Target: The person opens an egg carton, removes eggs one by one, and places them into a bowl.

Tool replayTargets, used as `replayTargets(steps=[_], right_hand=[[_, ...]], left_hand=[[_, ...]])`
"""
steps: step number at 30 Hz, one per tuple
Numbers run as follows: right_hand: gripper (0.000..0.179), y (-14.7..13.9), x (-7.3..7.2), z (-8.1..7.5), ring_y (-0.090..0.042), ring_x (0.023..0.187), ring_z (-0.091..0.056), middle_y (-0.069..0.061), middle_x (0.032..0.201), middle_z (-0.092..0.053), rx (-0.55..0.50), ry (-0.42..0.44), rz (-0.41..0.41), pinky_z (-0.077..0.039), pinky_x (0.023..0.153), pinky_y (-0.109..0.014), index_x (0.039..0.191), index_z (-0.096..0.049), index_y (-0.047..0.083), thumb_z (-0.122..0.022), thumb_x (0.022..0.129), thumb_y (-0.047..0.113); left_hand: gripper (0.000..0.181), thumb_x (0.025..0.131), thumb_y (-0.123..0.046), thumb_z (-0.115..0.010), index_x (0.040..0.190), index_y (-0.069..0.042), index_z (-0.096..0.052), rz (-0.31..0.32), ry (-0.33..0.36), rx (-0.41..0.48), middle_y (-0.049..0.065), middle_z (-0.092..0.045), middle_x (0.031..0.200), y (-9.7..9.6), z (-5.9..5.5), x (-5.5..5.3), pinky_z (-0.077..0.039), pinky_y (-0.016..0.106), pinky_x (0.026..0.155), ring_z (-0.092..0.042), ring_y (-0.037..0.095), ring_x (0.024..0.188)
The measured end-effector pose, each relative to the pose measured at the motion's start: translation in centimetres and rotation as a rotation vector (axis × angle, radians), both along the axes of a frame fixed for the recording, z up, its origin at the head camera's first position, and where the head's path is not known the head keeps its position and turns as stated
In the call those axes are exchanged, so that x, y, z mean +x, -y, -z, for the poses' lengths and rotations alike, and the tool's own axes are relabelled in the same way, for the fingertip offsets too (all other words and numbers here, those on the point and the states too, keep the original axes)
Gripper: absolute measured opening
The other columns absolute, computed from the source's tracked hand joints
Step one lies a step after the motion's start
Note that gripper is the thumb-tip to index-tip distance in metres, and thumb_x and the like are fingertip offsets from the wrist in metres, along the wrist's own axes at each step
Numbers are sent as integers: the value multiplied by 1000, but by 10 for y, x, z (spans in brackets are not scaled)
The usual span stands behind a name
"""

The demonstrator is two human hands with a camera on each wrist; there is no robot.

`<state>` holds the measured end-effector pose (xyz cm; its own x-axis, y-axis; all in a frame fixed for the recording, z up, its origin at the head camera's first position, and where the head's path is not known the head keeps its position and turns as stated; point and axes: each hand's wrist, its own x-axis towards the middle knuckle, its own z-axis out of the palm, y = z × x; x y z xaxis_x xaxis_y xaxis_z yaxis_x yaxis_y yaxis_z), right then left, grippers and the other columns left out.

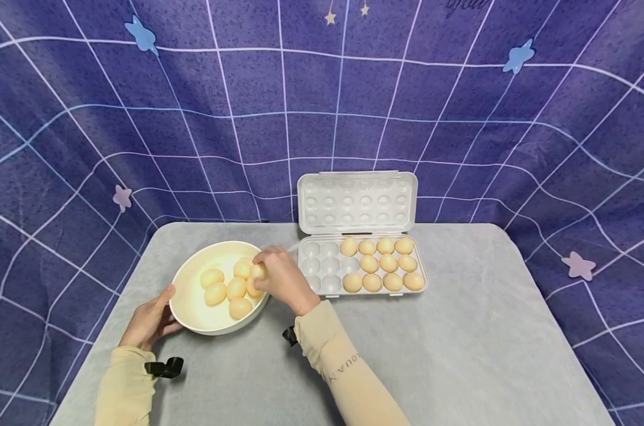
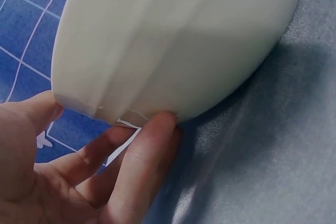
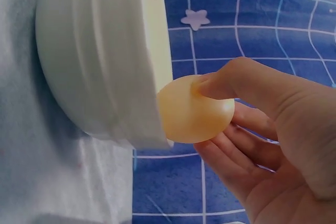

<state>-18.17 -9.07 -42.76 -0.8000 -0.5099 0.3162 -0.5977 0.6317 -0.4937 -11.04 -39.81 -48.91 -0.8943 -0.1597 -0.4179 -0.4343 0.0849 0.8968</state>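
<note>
A cream bowl [image 1: 185,307] with several light brown eggs [image 1: 240,308] in it stands on the left of the table. My left hand [image 1: 147,322] grips the bowl's left side, thumb at the rim and fingertips against the outer wall, as the left wrist view shows. At the opposite rim, my right hand [image 1: 284,275] pinches one egg [image 3: 194,111] between thumb and fingers. In the right wrist view the bowl's rim hides one end of that egg. Right of this hand, an open egg carton [image 1: 330,265] holds several eggs [image 1: 388,263], mostly in its right-hand columns.
The carton's clear lid [image 1: 357,204] stands raised at the back, close to the blue grid-patterned curtain [image 1: 322,136]. Grey table surface [image 1: 476,331] extends right of the carton and in front of it. A black wrist device [image 1: 164,367] is on the left sleeve.
</note>
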Motion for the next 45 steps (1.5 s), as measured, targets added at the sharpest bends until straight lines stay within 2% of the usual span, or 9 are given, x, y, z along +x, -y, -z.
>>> replayTargets(steps=[8, 12, 17, 24, 36, 45], right_hand=[[34, 12, -7, 12, -18, 101, -64, -4, 103, -70, 125, -13, -38, -53, 91, -23, 104, -75, 7, -81, 71, 13], [32, 15, -8, 13, -18, 98, -65, -3, 101, -71, 196, -45, -41, -54, 87, -25, 103, -76, 9, -82, 72, 14], [28, 19, -7, 12, -18, 90, -64, -1, 95, -70, 263, -55, -50, -55, 79, -26, 98, -76, 12, -83, 71, 14], [16, 26, -4, 21, -17, 80, -61, 0, 83, -66, 347, -102, -57, -53, 67, -28, 84, -74, 14, -83, 71, 15], [11, 32, 1, 30, -17, 86, -62, 2, 85, -67, 357, -163, -25, -55, 71, -26, 82, -72, 17, -81, 76, 16], [18, 30, 3, 28, -17, 92, -60, 0, 95, -68, 368, -140, -50, -54, 80, -24, 94, -75, 14, -81, 77, 18]], left_hand=[[87, 101, -54, -46, 150, 14, -20, -4, -10, 21, -17, -69, 80, -1, -1, 0, -62, 27, 74, -67, -1, 76], [86, 102, -52, -47, 148, 16, -22, -15, -19, 29, -14, -70, 81, 0, 0, 0, -62, 28, 74, -68, 0, 76], [88, 101, -53, -47, 149, 16, -21, -18, -16, 22, -15, -70, 79, -1, 0, 1, -62, 28, 74, -68, -1, 76], [87, 101, -53, -47, 150, 13, -21, -17, -12, 35, -16, -70, 81, -1, -1, 1, -62, 27, 75, -68, -2, 77], [87, 101, -54, -47, 150, 13, -22, -26, -11, 30, -17, -69, 79, -2, -1, 0, -62, 26, 74, -67, -2, 76], [89, 101, -56, -46, 150, 13, -20, -5, 7, 17, -17, -69, 80, 0, 0, -1, -62, 27, 75, -67, -1, 76]])
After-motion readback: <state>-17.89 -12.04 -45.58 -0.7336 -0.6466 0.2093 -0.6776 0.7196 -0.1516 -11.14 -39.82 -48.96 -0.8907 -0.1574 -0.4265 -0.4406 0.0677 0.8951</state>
